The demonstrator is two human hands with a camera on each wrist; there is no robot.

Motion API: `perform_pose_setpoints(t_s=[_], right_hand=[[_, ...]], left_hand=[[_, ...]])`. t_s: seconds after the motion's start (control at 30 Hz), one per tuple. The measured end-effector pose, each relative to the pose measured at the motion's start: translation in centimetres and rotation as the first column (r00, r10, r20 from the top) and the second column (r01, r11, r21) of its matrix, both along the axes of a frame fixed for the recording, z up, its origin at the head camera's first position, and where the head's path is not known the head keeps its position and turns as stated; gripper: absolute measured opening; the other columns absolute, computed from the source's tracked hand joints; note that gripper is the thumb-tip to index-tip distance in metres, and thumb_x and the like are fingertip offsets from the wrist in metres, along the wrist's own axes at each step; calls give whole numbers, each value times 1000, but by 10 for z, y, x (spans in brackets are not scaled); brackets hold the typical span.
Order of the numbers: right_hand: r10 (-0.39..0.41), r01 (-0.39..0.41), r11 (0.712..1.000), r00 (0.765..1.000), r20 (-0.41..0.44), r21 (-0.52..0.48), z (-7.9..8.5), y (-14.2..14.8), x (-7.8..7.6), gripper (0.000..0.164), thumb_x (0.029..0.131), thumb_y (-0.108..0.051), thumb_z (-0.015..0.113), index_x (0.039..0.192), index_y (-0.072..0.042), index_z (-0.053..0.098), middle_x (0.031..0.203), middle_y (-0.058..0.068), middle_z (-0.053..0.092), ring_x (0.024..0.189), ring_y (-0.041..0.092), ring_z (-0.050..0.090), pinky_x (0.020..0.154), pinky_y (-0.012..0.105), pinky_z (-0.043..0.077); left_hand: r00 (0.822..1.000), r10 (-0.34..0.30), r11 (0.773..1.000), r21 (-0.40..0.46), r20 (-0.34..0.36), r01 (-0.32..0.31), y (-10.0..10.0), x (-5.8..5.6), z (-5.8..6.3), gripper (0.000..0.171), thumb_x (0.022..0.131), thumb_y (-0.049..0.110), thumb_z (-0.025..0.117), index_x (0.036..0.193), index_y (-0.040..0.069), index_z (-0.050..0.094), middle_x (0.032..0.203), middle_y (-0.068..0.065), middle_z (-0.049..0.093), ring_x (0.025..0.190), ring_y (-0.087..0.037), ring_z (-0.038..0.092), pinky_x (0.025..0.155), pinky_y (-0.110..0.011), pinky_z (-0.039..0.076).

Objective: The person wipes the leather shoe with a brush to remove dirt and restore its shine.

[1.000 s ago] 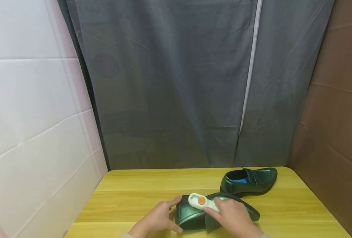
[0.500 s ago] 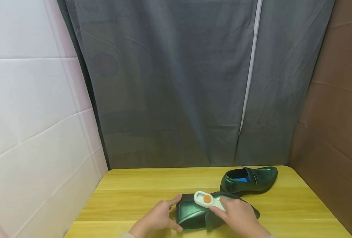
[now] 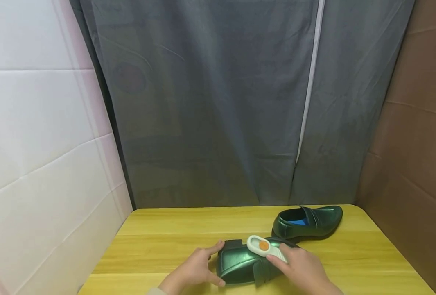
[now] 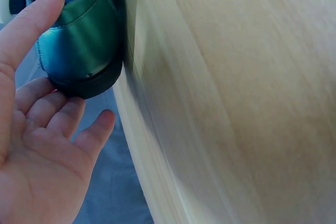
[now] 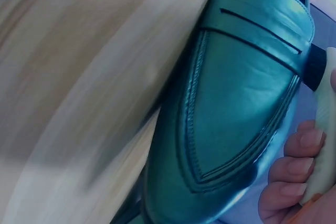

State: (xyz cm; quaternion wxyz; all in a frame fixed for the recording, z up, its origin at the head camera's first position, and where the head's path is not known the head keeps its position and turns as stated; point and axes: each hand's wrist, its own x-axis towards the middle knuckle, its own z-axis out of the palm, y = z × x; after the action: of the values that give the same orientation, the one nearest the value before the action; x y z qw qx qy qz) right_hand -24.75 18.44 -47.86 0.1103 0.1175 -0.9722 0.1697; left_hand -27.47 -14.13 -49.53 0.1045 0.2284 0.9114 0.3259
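Observation:
A shiny dark green loafer point(image 3: 234, 262) lies on its side near the table's front, its heel to the left. My left hand point(image 3: 195, 268) holds it by the heel; in the left wrist view the thumb is at the opening and the fingers point(image 4: 68, 116) are at the heel's base. With my right hand point(image 3: 302, 268) I grip a white-handled brush point(image 3: 256, 244) with an orange button, against the loafer's side. Dark bristles point(image 5: 316, 67) touch the shoe beside its strap in the right wrist view. The right hand hides the toe in the head view.
A matching green loafer point(image 3: 319, 224) with a blue insole stands upright at the table's back right. The yellow wooden table point(image 3: 166, 241) is bounded by a grey curtain point(image 3: 210, 123) behind, a white panel point(image 3: 48, 164) left and a brown one point(image 3: 409, 164) right.
My right hand has slid the brush along the loafer, rightward toward the toe. The left hand keeps its hold on the heel, and both shoes stay in place.

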Motion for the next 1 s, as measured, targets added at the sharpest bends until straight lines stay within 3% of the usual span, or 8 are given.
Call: perform_pose_setpoints(t_s=[0.3, 0.77, 1.0], right_hand=[[-16, 18, 1000, 996, 89, -25, 0, 9, 0, 48, 90, -73, 54, 85, -26, 56, 62, -10, 43, 57, 11, 41, 52, 30, 32], [-66, 75, 994, 992, 107, -86, -8, 37, 4, 43, 91, -69, 56, 82, -28, 52, 61, -8, 40, 56, 10, 39, 53, 27, 30], [-80, 104, 987, 979, 190, -120, -13, 53, 5, 47, 92, -71, 53, 89, -25, 57, 65, -5, 45, 61, 14, 43, 56, 32, 32]], left_hand=[[1000, -5, 1000, 15, 15, 5, 1, -1, 1, 107, 67, 38, 93, 156, 14, 39, 161, -11, 37, 128, -47, 56, 107, -49, 48], [998, 16, 999, 37, 54, -18, 0, -1, 2, 106, 69, 35, 93, 157, 13, 37, 162, -12, 34, 127, -50, 56, 106, -53, 47], [999, 12, 999, 51, 53, -15, 1, 0, 1, 106, 69, 35, 93, 156, 12, 37, 162, -14, 34, 126, -50, 56, 107, -53, 46]])
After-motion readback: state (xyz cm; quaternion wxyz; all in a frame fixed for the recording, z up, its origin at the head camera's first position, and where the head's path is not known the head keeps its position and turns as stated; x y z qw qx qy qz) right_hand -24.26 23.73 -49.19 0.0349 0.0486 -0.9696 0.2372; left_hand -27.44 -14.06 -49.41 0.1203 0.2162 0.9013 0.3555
